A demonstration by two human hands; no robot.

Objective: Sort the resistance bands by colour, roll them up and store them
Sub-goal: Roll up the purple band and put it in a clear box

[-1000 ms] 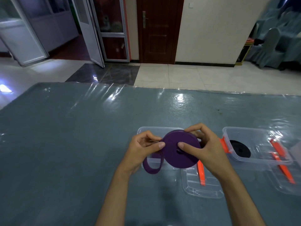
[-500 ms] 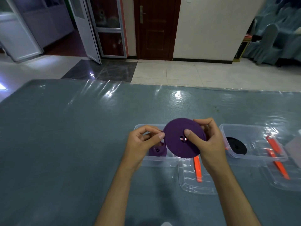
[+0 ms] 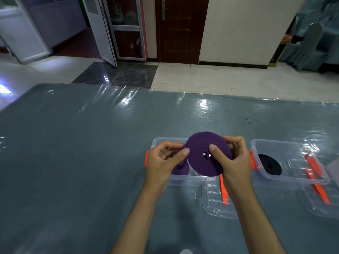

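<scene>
A wide stretch of the grey-blue, plastic-covered table (image 3: 82, 153) is seen from 9 to 12 o'clock of the hands, its far edge meeting the tiled floor (image 3: 201, 79). At 3 o'clock, a clear plastic box (image 3: 293, 178) with orange latches is set, a rolled black band (image 3: 269, 165) lying inside; a clear lid (image 3: 212, 202) lies at 5 o'clock. The purple rolled resistance band (image 3: 207, 154) is held upright as a disc above a second clear plastic box (image 3: 183, 178). It is gripped by the right hand (image 3: 233, 162), thumb on its near face and fingers curled behind. Its loose tail is pinched by the left hand (image 3: 163, 162) at the disc's 9 o'clock edge. Both forearms are raised from the near edge.
</scene>
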